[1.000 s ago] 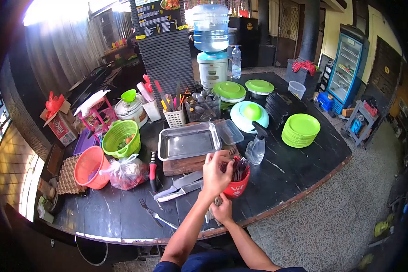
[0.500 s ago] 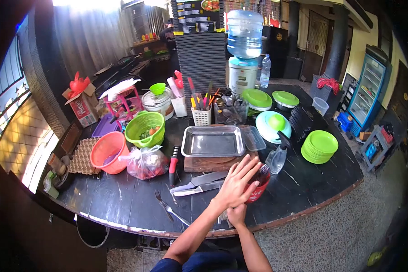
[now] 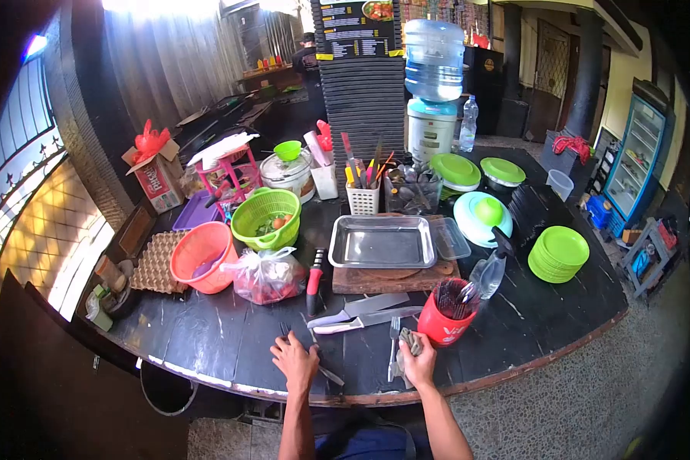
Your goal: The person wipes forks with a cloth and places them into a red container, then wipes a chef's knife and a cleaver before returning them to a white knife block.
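— Head view, bottom centre: what is the left hand doing?

— It lies palm down on the black plank table, fingers curled over a metal fork that lies flat near the front edge. The fingers cover the handle, so whether they grip it or only rest on it, I cannot tell.

— And the right hand?

— Just right of it, closed around a crumpled grey cloth, with a second fork held upright-ish against the cloth, tines toward the upper frame.

— What sits close by?

— Touching distance above the right hand stands a red plastic cup, round and glossy, stuffed with dark cutlery handles. Left of the cup two steel knives lie flat, blades broad and dull grey. Behind them a shallow rectangular steel tray rests on a wooden board.

— Further left?

— A knotted clear bag of reddish contents, an orange basket and a green slotted one.
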Tool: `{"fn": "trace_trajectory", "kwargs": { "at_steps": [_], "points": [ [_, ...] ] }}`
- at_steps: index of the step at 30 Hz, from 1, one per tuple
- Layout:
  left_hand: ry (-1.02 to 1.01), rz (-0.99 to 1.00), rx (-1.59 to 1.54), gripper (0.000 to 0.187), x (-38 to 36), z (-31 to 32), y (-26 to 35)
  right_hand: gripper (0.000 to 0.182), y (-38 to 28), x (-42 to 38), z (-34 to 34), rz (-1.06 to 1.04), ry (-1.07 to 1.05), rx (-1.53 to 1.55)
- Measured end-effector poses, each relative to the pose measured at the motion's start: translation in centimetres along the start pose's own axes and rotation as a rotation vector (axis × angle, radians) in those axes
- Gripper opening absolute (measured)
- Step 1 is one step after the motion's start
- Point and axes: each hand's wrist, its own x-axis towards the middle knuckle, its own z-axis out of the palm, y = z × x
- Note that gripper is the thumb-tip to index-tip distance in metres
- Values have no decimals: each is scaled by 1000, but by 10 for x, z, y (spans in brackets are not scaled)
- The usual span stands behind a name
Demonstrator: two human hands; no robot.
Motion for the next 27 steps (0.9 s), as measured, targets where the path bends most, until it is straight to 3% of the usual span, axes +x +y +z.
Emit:
{"fn": "trace_trajectory", "kwargs": {
  "at_steps": [3, 5, 12, 15, 21, 27],
  "points": [
    [-89, 48, -76, 58, -2, 12, -16, 26, 5, 2, 2, -33, 6, -6],
    [-23, 34, -283, 58, -1, 22, -17, 25, 9, 2, 2, -78, 26, -20],
    [-42, -12, -385, 56, 3, 17, -11, 28, 7, 0, -2, -18, 3, 37],
    [54, 42, -442, 53, 6, 22, -19, 28, 9, 0, -1, -1, -11, 50],
    [95, -180, -834, 33, 27, 36, -41, 27, 19, 2, 0, -44, 14, 37],
    [319, -331, -1059, 25, 35, 21, -43, 27, 8, 1, -1, -3, -8, 52]
  ]
}}
